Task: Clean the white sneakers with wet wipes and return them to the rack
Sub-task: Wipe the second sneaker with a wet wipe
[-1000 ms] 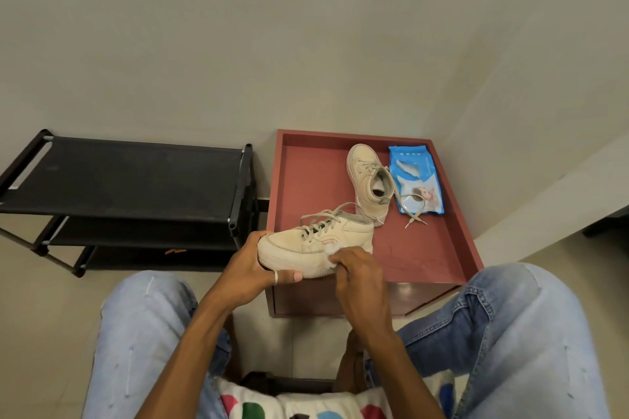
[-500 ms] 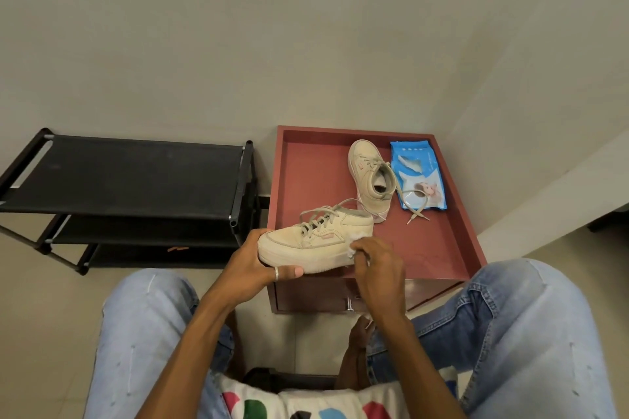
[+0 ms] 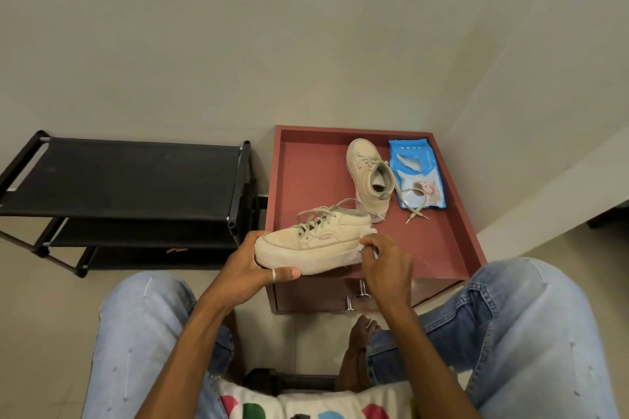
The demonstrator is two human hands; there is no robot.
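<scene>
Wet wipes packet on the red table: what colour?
The flat plastic wipes packet is blue with white markings; head view.

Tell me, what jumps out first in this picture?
Dead centre, the left hand grips a pale sneaker by its toe while the right hand holds a white wipe to its heel. Behind them, on a red cabinet, lie the other sneaker and a blue wipes pack; a black rack stands to the left.

1. L hand (image 3: 248, 269) grips toe of sneaker (image 3: 313, 241), held over cabinet (image 3: 306, 173) front edge, toe pointing left.
2. R hand (image 3: 388, 265) pinches wipe (image 3: 369, 233) at its heel.
3. 2nd sneaker (image 3: 369, 177) on cabinet top, with pack (image 3: 417, 173) just beside it and lace (image 3: 413, 207) lying across pack.
4. Rack (image 3: 129, 177) stands left of cabinet.
</scene>
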